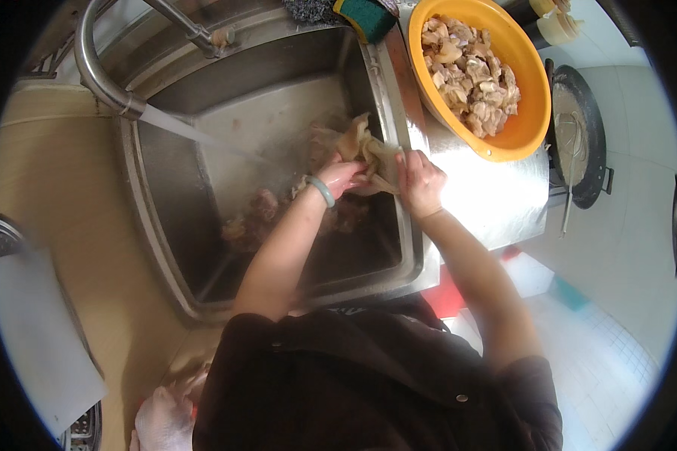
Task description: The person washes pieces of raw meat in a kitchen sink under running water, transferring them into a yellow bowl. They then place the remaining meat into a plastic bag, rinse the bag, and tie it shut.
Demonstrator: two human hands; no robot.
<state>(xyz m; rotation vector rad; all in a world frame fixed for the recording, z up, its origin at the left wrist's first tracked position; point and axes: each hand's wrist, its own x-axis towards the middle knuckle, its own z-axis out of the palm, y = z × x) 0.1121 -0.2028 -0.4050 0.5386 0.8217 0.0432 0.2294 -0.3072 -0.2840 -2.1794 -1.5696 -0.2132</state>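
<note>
Over the right side of a stainless-steel sink (169,225), both my hands hold a pale, floppy piece of raw meat with skin (356,138). My left hand (341,175), with a pale green bangle (321,191) at the wrist, grips it from below, palm partly up. Close to the sink's right rim, my right hand (421,183) is closed in a fist on the skin's edge. More raw meat pieces (265,206) lie in the sink below my left forearm. A stream of water (197,135) runs from the curved metal faucet (90,62) into the basin.
A yellow plastic bowl (533,113) of cut raw meat (474,76) stands right of the sink. Beyond are a dark pan (595,135) with a wire utensil (570,163) and bottles (558,28). A sponge (366,20) sits behind. Plucked poultry (163,417) lies lower left.
</note>
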